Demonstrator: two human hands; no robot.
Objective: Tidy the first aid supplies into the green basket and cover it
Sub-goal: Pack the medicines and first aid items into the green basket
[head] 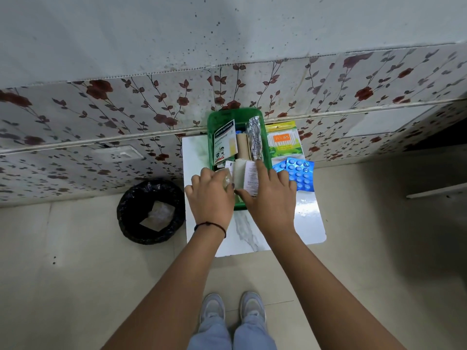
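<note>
The green basket (217, 117) stands on a small white marble-look table (252, 238) against the wall. Inside it lie a plaster box (225, 141), a tan bandage roll (243, 146), a clear-wrapped roll (254, 137) and a white leaflet (250, 178). My left hand (211, 195) grips a small pale round item (225, 178) at the basket's near left corner. My right hand (269, 195) rests over the basket's near end, its forefinger stretched to the wrapped roll. A yellow-green cotton bud pack (284, 141) and blue pill blister strips (300, 175) lie right of the basket.
A round bin with a black liner (150, 210) stands on the floor left of the table, with crumpled plastic in it. The floral tiled wall (101, 109) runs behind the table. My shoes (233, 311) are on the beige floor below.
</note>
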